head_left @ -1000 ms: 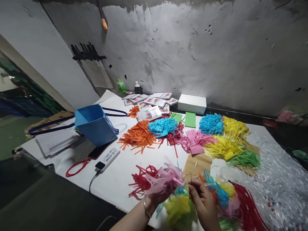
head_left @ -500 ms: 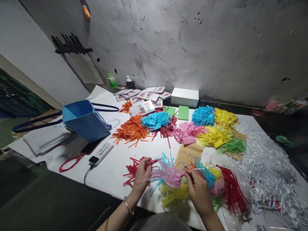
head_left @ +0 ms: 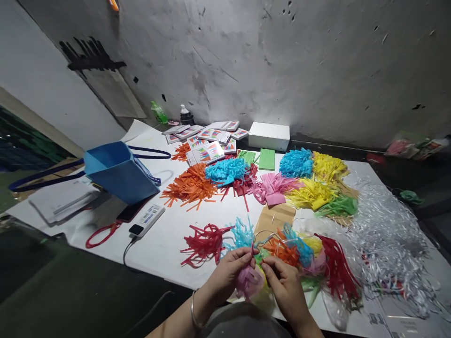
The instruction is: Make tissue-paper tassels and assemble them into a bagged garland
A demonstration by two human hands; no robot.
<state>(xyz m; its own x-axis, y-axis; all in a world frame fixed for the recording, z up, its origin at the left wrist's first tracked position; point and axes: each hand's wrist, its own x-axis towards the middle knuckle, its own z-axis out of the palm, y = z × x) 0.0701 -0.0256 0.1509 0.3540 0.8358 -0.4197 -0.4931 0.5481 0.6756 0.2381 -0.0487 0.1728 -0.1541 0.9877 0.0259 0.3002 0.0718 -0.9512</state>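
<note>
My left hand (head_left: 232, 268) is closed, its thumb and finger pinching the twisted end of a pink paper tassel (head_left: 249, 283), whose strips hang below. Close beside it my right hand (head_left: 284, 280) makes a pinch too; what lies between its fingertips is too small to make out. Under and around the hands is a string of tassels: a dark red tassel (head_left: 204, 244), a light blue tassel (head_left: 241, 233), an orange tassel (head_left: 282, 251) and a long red tassel (head_left: 337, 267). Parts of a green and a yellow tassel are hidden by my hands.
Bundles of cut paper fringe, including orange fringe (head_left: 190, 185) and yellow fringe (head_left: 314, 193), lie farther back. Silver tinsel (head_left: 387, 239) covers the right side. A blue bag (head_left: 121, 173), a power bank (head_left: 148, 220), printed packs (head_left: 206, 152) and a white box (head_left: 269, 136) stand around.
My left hand has moved right and down to meet my right hand and now pinches the pink tassel's end. The tassel's strips, spread leftward before, hang down. The view has shifted slightly.
</note>
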